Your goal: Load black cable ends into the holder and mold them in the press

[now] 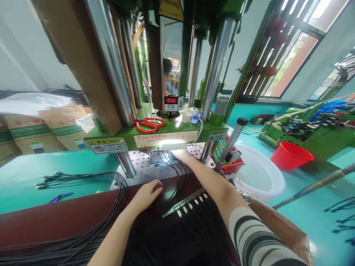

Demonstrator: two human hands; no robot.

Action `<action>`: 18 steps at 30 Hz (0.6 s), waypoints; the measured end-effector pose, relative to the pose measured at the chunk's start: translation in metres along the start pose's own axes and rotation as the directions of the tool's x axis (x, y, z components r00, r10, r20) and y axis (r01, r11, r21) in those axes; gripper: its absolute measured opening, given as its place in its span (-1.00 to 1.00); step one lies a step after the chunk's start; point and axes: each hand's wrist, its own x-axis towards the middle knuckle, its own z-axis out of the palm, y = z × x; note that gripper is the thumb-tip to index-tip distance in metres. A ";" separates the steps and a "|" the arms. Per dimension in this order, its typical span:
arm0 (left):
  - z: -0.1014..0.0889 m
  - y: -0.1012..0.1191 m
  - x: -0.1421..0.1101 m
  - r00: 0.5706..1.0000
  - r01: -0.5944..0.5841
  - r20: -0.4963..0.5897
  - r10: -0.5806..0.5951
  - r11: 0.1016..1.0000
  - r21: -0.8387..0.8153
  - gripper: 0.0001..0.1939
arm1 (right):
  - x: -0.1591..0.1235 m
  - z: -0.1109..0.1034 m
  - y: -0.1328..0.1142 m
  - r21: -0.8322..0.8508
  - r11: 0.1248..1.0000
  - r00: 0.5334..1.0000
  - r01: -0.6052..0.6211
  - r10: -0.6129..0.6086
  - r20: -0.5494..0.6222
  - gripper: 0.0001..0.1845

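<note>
Head view: black cables [181,173] and right hand [181,153] under the green press plate [126,133] — white light bar [174,147] obscures any grip — left hand [148,192], empty, thumb apart, before the plate; red scissors [147,127] atop.

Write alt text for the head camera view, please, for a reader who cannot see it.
A person's right hand, partly hidden, reaches under a green press beside black cables, while the left hand is in front, holding nothing visible. Red-handled scissors lie on the press; a red bucket stands off to the right.
</note>
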 end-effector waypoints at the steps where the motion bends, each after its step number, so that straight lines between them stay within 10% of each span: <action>1: 0.000 -0.002 -0.001 1.000 0.001 0.003 -0.001 1.000 -0.029 -0.78 | -0.015 -0.008 0.000 -0.012 1.000 1.000 0.025 -0.025 0.003 -0.81; 7: 0.003 -0.013 0.000 0.997 0.039 -0.063 -0.052 0.980 -0.196 -0.73 | -0.153 -0.093 0.025 -0.018 0.952 0.928 0.307 -0.303 -0.219 -0.80; 10: 0.004 -0.007 0.005 0.973 0.161 -0.088 -0.212 0.904 -0.397 -0.60 | -0.240 -0.136 0.074 -0.063 0.994 0.890 -0.091 0.053 -0.454 -0.83; 13: 0.004 0.012 0.012 0.927 0.249 -0.046 -0.373 0.699 -0.670 -0.54 | -0.327 -0.152 0.139 -0.113 0.829 0.707 -0.548 0.387 -0.592 -0.83; 18: 0.008 0.048 0.037 0.897 0.266 0.083 -0.434 0.382 -0.885 -0.78 | -0.402 -0.140 0.195 0.047 0.619 0.499 -0.784 0.674 -0.545 -0.67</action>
